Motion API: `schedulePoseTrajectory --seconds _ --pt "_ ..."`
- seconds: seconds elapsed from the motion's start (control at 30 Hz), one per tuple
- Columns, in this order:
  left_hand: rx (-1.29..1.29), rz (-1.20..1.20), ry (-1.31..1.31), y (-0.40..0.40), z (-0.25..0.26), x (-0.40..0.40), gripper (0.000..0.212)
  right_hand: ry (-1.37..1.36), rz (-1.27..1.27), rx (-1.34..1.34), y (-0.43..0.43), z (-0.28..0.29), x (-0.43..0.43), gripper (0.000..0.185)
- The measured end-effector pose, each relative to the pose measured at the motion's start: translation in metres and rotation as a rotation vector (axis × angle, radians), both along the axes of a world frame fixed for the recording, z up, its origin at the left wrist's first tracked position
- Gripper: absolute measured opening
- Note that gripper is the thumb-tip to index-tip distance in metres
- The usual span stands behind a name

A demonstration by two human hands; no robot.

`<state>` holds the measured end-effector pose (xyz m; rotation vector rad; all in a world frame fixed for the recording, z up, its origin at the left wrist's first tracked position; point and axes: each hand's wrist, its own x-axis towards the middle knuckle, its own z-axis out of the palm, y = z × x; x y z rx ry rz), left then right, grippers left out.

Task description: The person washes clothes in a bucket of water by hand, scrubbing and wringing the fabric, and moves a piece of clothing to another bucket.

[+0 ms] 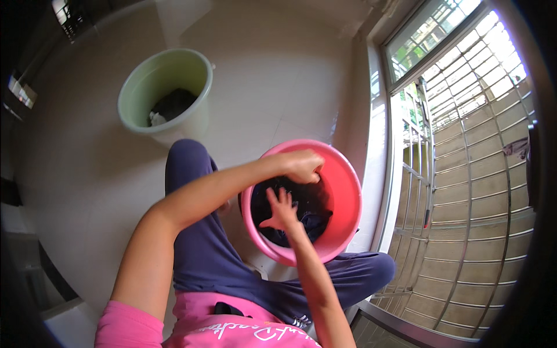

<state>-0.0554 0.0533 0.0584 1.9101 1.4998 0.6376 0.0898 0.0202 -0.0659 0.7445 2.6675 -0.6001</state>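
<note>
A pink plastic bucket (348,187) stands between my bent legs, with dark wet cloth (315,222) low inside it. My left hand (304,167) is curled into a fist over the bucket's far part; no cloth shows in it. Nearer to me, my right hand (283,211) is spread above the dark cloth, palm side hidden, with nothing seen between its fingers. Whether its fingertips touch the cloth cannot be told. The two forearms come in from opposite sides, and the left one passes over the bucket's left rim.
A pale green plastic bucket (124,102) holding dark cloth and a small white piece stands on the tiled floor (261,87), ahead and to the left. At the right are a sliding window frame (383,174) and a metal grille (465,174). My knees flank the pink bucket.
</note>
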Motion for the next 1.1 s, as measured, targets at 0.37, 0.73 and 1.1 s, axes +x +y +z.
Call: schedulePoseTrajectory --seconds 0.37,0.73,1.1 --pt "-0.048 0.154 -0.192 -0.026 -0.013 -0.008 0.029 0.289 -0.160 -0.145 0.003 0.008 0.029 0.032" --pt "-0.076 0.176 -0.061 -0.035 0.014 -0.027 0.030 0.392 -0.252 -0.225 0.019 0.068 0.082 0.032" --pt "0.038 0.243 -0.008 -0.044 0.022 -0.036 0.031 -0.208 -0.017 -0.035 0.082 0.061 0.039 0.064"
